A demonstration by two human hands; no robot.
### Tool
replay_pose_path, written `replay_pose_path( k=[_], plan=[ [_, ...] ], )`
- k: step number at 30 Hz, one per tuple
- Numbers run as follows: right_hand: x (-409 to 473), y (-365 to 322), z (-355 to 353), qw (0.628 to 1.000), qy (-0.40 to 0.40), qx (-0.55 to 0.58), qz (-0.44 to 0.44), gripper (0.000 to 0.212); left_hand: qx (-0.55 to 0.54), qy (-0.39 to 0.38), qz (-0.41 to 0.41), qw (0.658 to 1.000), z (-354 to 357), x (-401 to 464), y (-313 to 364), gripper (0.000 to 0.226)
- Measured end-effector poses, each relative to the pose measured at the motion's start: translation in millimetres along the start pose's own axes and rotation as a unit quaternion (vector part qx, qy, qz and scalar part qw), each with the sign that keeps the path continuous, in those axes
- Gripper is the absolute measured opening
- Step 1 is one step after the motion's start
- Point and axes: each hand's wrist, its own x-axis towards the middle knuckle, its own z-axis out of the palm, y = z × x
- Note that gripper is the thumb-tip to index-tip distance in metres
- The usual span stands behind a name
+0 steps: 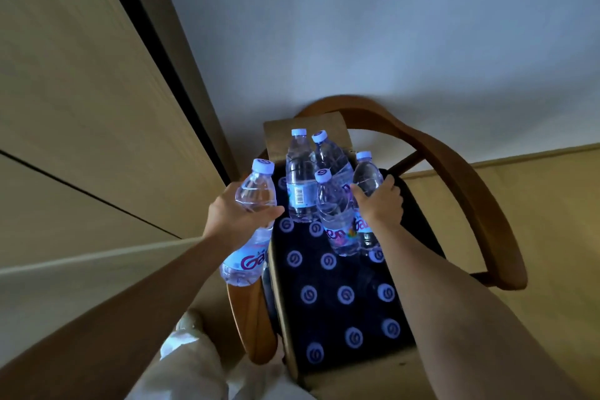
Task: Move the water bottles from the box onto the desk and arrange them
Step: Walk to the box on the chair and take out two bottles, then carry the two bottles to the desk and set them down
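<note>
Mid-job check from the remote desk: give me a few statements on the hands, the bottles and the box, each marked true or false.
1. The left hand holds a water bottle lifted clear of the box. True.
2. The right hand is open and touches nothing. False: its grip is on the rightmost raised bottle.
3. The box sits on a wooden chair. True.
4. The box holds no more bottles. False: many caps still show in rows inside it.
5. The bottle in the left hand has lost its cap. False: its pale cap is on.
</note>
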Motion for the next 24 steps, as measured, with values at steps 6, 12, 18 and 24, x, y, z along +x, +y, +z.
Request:
replay_pose_path(
  k=[6, 12, 18, 24],
  plan=[
    [15, -3, 11, 0.999, 0.001, 0.024, -0.026, 0.093, -0.010, -0.001, 0.000, 1.000, 13, -1, -1, 0.047],
    [-13, 5, 3, 0.995, 0.055, 0.056, -0.065, 0.085, -0.007, -0.005, 0.013, 1.000, 15, -8, -2, 0.054],
    [-80, 4, -4, 0.970, 0.095, 0.150, -0.165, 0.080, -0.029, -0.012, 0.022, 0.999, -4, -32, -15, 0.045],
    [-180, -26, 19, 0.949, 0.078, 0.227, -0.206, 0.070, -0.051, 0.013, 0.044, 0.998, -65, -75, -45, 0.046]
  ],
)
